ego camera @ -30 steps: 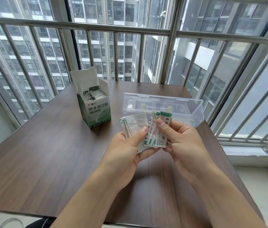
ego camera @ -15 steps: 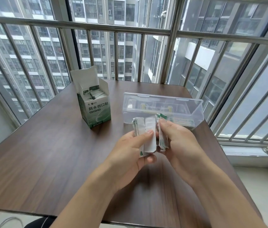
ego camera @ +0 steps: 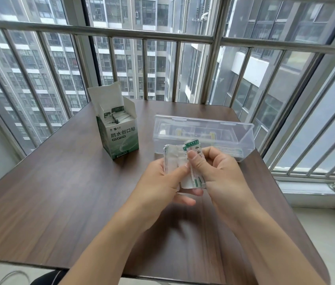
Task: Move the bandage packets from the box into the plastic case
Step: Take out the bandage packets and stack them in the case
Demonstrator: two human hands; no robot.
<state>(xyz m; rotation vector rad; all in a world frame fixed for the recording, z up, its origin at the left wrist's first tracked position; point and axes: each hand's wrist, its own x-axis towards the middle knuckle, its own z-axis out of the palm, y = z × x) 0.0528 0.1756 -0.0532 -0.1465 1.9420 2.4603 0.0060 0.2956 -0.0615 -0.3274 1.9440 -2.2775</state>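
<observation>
A small stack of bandage packets (ego camera: 180, 167) is held between both hands above the table (ego camera: 59, 192), just in front of the plastic case (ego camera: 203, 132), on the side nearer the person. The left hand (ego camera: 162, 182) is curled round the stack from the left, its thumb laid across the white faces and its fingers tucked beneath; the right hand (ego camera: 220, 173) is closed on the packets from the right, its thumb pressed on the topmost printed packet and its other fingers folded behind. Nothing else is held by either hand. The step in hand is judged to be the squaring-up of a batch already taken out, ahead of its placement. The case stands with its clear lid raised at the back, and a few packets (ego camera: 232, 151) can be made out lying inside, towards its right end. To the left of the case, well apart from it, the green and white box (ego camera: 119, 136) stands upright with its flaps open and more packets showing inside, so the task is judged to be only partly done. For the next move, the stack would need to be carried forward over the near wall of the case and lowered flat into it, with the grip kept firm enough that the slippery packets do not fan out.
</observation>
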